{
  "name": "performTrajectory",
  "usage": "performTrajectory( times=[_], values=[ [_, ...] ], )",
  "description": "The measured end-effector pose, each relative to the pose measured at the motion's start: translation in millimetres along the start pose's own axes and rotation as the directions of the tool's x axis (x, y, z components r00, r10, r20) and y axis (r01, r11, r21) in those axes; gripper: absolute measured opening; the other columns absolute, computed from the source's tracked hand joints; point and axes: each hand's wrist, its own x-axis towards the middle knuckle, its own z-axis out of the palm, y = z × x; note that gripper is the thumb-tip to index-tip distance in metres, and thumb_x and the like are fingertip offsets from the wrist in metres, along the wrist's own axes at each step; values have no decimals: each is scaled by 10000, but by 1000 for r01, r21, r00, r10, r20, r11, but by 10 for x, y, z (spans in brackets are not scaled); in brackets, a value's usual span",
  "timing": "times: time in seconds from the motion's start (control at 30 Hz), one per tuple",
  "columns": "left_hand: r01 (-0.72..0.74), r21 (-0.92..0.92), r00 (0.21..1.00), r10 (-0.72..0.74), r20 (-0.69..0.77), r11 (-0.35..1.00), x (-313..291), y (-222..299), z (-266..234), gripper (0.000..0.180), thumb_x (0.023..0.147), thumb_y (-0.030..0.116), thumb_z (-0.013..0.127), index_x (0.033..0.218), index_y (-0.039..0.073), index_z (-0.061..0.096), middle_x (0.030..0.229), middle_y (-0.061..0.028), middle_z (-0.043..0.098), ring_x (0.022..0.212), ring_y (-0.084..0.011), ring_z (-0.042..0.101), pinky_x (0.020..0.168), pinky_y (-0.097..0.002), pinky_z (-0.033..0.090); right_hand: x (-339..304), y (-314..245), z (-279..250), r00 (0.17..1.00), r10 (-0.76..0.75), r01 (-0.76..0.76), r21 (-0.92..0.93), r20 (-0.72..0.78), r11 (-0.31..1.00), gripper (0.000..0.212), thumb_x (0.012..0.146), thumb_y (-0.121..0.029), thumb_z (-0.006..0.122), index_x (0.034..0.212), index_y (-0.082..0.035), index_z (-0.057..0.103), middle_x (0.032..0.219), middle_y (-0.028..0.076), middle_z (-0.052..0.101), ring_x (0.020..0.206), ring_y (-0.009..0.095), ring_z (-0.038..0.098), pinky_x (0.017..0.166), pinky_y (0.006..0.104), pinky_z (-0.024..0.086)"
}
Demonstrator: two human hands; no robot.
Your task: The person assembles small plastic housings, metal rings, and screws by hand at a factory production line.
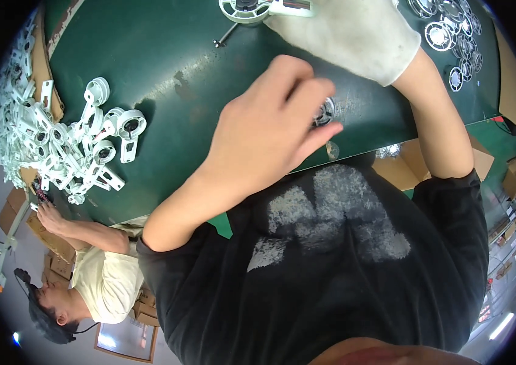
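Observation:
My bare left hand (264, 131) is over the near part of the green table, its fingers curled and thumb extended. Between index finger and thumb a small silver round grille (326, 112) shows, partly covered by the fingers. At the top edge my right hand (349, 36), in a whitish glove, is closed about the handle of a white handheld fan body (258, 13). The fan body has a round ring with a dark motor in its middle, cut off by the picture's edge. Below it a thin metal rod (226, 35) with a small dark end sticks out over the table.
Many white fan bodies (87, 140) lie heaped at the left, beside cardboard. Several silver round grilles (453, 36) are spread at the far right. A cardboard box (401, 167) stands below the near table edge. A co-worker (103, 267) in a light shirt works at the lower left.

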Motion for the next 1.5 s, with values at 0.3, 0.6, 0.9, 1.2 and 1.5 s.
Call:
performTrajectory(
  times=[0.3,0.6,0.9,1.2,1.5],
  values=[
    [-362,-273,893,248,-376,891,205,-631,-243,496,868,45,820,1145,41,409,1337,-362,603,1359,-435,545,1151,-495,411,-94,-61,59,983,91,-71,-122,162,990,325,866,-263,715,1125,-67,717,870,195,720,828,384,713,717,436,563],
    [-189,-273,956,113,-270,943,145,-609,-337,600,866,63,813,1323,-23,435,1321,-298,649,1331,-342,580,1148,-424,413,-160,86,136,978,-189,206,-265,87,942,325,835,-264,690,1127,-126,722,740,124,711,735,346,730,635,462,578],
    [-143,-351,929,3,-370,925,131,-639,-267,586,783,35,865,1307,-15,610,1287,-156,712,1148,-245,715,968,-317,570,-145,96,226,961,-275,251,-322,-33,913,235,845,-292,716,1025,-141,733,677,96,688,661,306,718,558,426,554],
    [-217,-302,909,79,-409,928,133,-599,-308,526,777,32,854,1265,-20,664,1254,-168,725,1111,-268,726,927,-322,585,-178,0,147,989,-139,142,-58,51,988,262,875,-298,699,1046,-100,725,753,133,709,751,358,721,648,449,577],
    [-333,-291,892,199,-405,897,141,-565,-283,542,779,27,837,1281,-32,642,1237,-192,722,1116,-311,719,905,-347,590,-71,-5,-53,820,-44,-250,426,571,870,367,951,-344,632,1017,15,668,792,168,631,728,259,602,711,389,493]
  ],
)
